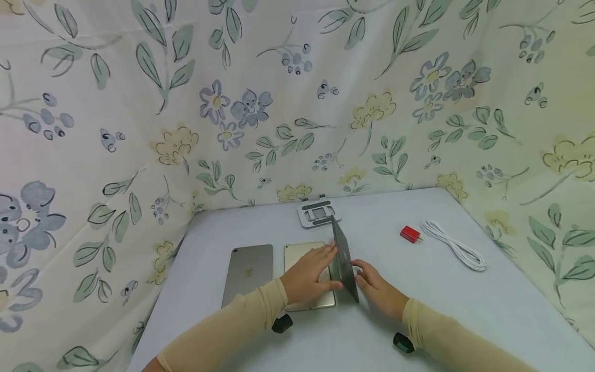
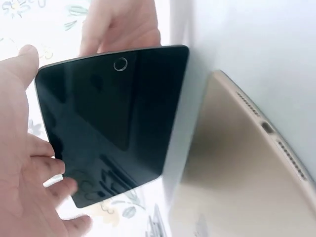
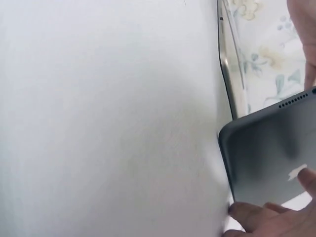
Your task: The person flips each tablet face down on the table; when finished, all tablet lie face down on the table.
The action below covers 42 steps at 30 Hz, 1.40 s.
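Observation:
A dark grey tablet [image 1: 345,261] stands on its long edge on the table, between both hands. My left hand [image 1: 308,274] is at its screen side. In the left wrist view, its fingertips touch the tablet's edge and its thumb lies by a corner; the dark screen and round home button [image 2: 120,64] show. My right hand [image 1: 382,295] is at the back, thumb on the pale logo and other fingers by the lower edge in the right wrist view. Beneath my left hand lies a gold tablet [image 1: 297,251], partly covered. Left of it a grey tablet [image 1: 251,271] lies face down.
Farther back is a white folding stand [image 1: 307,217] with dark pads. A red plug adapter [image 1: 410,234] and a coiled white cable [image 1: 457,248] lie to the right. Floral cloth [image 1: 297,103] hangs behind and beside the white table [image 1: 446,310].

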Available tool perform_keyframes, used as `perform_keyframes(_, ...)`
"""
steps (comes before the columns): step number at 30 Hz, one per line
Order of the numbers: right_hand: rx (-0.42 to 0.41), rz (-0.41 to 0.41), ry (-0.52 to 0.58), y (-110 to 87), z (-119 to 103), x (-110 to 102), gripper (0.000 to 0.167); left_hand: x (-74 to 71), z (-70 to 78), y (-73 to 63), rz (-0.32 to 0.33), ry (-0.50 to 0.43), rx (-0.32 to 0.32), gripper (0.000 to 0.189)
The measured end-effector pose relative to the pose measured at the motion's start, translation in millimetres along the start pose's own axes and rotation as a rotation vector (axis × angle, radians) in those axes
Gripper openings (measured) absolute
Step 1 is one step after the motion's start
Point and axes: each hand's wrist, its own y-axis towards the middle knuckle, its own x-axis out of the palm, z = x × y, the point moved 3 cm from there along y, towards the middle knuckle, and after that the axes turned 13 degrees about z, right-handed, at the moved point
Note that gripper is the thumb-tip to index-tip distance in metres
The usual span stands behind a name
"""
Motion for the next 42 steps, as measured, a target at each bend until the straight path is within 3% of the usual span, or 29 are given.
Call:
perform_keyframes(9, -0.035, -0.037, 0.002, -1.0, -6, 5, 0.053, -1.2, -8.3, -5.7, 0.022, 0.02, -0.036, 0.087)
perform_keyframes(21, -0.006, -0.029, -0.025, -4.9, -3, 4, 0.053, -1.0, -5.7, -4.3, 0.033, 0.033, -0.027, 0.084)
perform_keyframes(26, -0.006, -0.03, -0.035, -5.2, -3, 6, 0.053, -1.9, -10.1, -10.4, 0.037, 0.034, -0.05, 0.086)
perform_keyframes(34, -0.074, 0.073, -0.226, -7.6, -6, -5, 0.054, 16.0, -21.1, -17.6, -0.043, 0.093, -0.08, 0.088)
perform_keyframes(42, -0.077, 0.099, -0.259, -12.7, -1, -12, 0.056, 31.1, -17.4, -15.9, -0.087, 0.124, -0.078, 0.092)
